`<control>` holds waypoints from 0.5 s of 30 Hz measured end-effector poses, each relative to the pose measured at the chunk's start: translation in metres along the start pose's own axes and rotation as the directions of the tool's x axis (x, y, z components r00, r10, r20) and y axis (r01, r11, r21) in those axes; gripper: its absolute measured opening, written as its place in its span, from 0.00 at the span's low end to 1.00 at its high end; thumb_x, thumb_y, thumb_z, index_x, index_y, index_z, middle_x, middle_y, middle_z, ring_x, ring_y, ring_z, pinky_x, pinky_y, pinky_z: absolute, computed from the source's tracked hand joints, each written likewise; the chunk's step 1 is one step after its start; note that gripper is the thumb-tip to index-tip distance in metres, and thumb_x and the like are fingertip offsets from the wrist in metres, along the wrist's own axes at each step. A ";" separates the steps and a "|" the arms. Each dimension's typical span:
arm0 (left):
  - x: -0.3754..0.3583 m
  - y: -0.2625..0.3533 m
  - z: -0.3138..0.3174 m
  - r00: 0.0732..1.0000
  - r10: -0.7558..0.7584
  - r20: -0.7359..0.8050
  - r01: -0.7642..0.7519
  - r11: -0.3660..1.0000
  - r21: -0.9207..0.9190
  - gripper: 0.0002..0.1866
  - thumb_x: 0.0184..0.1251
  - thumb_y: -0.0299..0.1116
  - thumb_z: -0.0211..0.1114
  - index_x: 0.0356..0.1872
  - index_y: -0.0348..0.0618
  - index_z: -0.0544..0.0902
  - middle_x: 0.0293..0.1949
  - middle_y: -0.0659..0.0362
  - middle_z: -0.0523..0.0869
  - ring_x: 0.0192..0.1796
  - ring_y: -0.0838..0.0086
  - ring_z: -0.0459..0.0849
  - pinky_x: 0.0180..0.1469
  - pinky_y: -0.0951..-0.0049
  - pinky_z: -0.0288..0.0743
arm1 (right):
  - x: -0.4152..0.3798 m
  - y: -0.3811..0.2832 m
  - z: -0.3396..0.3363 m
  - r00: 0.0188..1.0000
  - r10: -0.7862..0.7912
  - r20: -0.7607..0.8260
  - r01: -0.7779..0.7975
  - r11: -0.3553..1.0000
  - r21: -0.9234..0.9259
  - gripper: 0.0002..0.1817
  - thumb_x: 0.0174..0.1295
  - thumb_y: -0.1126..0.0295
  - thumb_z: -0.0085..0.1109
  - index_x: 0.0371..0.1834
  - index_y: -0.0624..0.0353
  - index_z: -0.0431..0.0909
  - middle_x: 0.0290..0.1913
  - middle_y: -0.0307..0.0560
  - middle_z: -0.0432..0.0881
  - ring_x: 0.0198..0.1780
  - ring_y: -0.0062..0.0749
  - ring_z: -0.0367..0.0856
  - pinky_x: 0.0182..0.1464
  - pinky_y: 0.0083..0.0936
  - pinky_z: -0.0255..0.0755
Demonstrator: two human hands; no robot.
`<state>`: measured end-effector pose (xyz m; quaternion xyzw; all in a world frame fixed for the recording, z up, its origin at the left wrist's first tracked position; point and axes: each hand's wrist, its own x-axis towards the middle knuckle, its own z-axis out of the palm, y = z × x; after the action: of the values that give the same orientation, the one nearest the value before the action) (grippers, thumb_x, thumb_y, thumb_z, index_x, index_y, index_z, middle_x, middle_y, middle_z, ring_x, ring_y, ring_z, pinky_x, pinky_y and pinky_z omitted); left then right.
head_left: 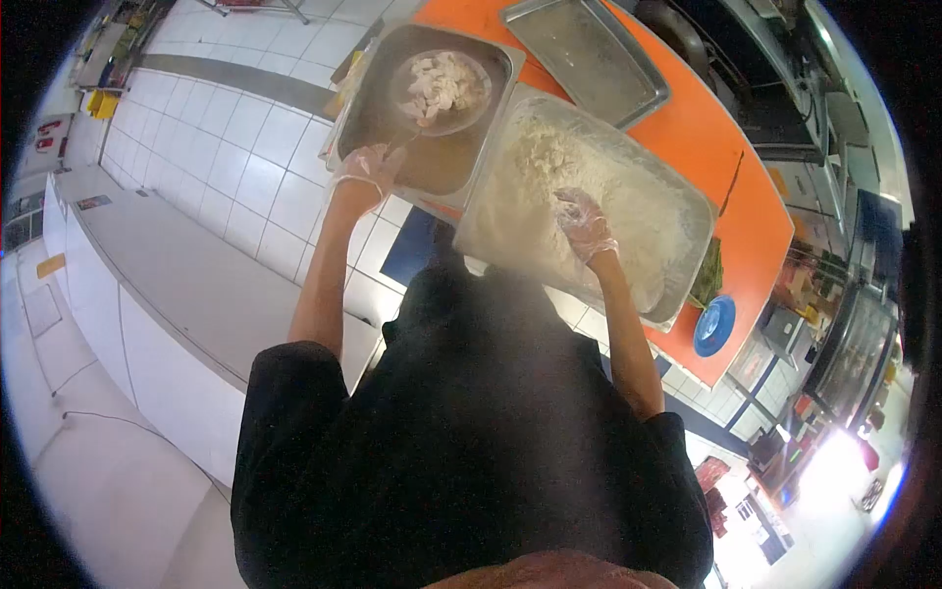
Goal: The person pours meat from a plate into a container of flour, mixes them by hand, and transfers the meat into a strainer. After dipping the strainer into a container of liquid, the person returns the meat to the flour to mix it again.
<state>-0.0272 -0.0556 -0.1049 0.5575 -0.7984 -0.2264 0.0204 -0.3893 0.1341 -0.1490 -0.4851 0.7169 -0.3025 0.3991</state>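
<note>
My left hand (371, 169), in a clear plastic glove, is at the near left corner of a deep metal pan (502, 93), with its fingers closed over the rim. In that pan stands a round clear bowl (479, 110) holding pale, floured-looking pieces (440, 86). Also gloved, my right hand (586, 224) reaches into a large translucent tub (702, 236) of white flour (643, 211). Its fingers point left, stretched out and dusted with flour. Lumpy clumps (549, 152) lie just beyond the fingertips.
An orange table (751, 221) carries the tub and pan. Behind the tub is a shallow metal tray (589, 59). A blue round dish (714, 326) and a green leafy-looking item (708, 275) sit at the right. A long white counter (167, 275) runs along the left.
</note>
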 end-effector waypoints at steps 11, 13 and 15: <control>-0.031 -0.014 0.016 0.998 0.012 0.054 -0.014 1.000 0.022 0.24 0.77 0.52 0.52 0.54 0.42 0.83 0.45 0.39 0.86 0.49 0.42 0.83 0.54 0.49 0.76 | -0.021 0.037 -0.022 0.991 0.134 -0.024 -0.134 0.990 0.034 0.21 0.65 0.67 0.61 0.61 0.56 0.78 0.58 0.52 0.84 0.58 0.43 0.83 0.60 0.34 0.76; -0.041 -0.024 0.034 0.994 0.042 -0.100 -0.048 0.997 -0.053 0.27 0.76 0.56 0.53 0.52 0.40 0.83 0.40 0.38 0.86 0.49 0.41 0.82 0.54 0.48 0.74 | -0.030 0.019 -0.033 0.976 0.218 -0.019 -0.218 0.975 -0.037 0.22 0.65 0.66 0.60 0.62 0.57 0.78 0.59 0.54 0.83 0.58 0.43 0.83 0.60 0.34 0.75; -0.050 -0.022 0.039 0.993 0.070 -0.094 -0.080 0.991 -0.104 0.27 0.77 0.56 0.51 0.52 0.41 0.83 0.40 0.37 0.85 0.48 0.40 0.82 0.53 0.47 0.73 | -0.034 0.051 -0.038 0.982 0.183 -0.048 -0.183 0.983 -0.011 0.22 0.65 0.65 0.60 0.62 0.57 0.78 0.60 0.54 0.83 0.58 0.44 0.83 0.61 0.34 0.75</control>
<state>-0.0002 -0.0030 -0.1370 0.5347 -0.8038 -0.2429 0.0950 -0.4378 0.1852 -0.1625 -0.4130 0.7699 -0.2703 0.4045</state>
